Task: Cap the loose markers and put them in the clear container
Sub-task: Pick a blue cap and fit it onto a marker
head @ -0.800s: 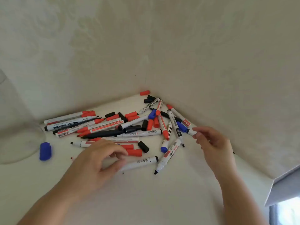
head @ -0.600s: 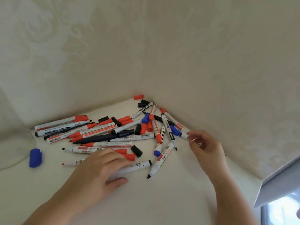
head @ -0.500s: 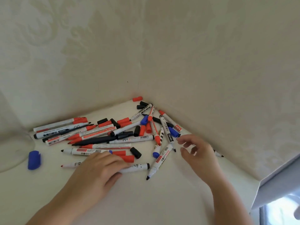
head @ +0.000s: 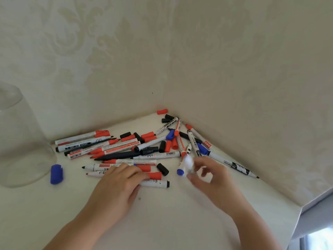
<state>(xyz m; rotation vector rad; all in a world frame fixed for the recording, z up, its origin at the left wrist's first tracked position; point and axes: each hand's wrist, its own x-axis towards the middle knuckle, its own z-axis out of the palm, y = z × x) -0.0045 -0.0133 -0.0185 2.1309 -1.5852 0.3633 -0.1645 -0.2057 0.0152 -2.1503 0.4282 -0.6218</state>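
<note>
A pile of red, black and blue markers (head: 137, 150) and loose caps lies in the corner of a white table (head: 162, 222). My left hand (head: 117, 186) lies over the pile's near edge. Its fingers and thumb hold a white marker with a black end (head: 158, 184), next to a red cap (head: 155, 175). My right hand (head: 212, 179) is blurred and pinches a white marker (head: 188, 162) just above a blue-ended marker (head: 180, 171). The clear container (head: 23, 141) stands at the far left, with a loose blue cap (head: 56, 174) beside it.
Patterned walls (head: 234, 69) close the corner behind and to the right of the pile. A long white marker (head: 234, 166) lies along the right wall. The table's edge (head: 299, 210) drops off at the right.
My right hand moved left from the wall-side markers to the pile's near end and picked up a white marker that lay there. My left hand stayed on its marker.
</note>
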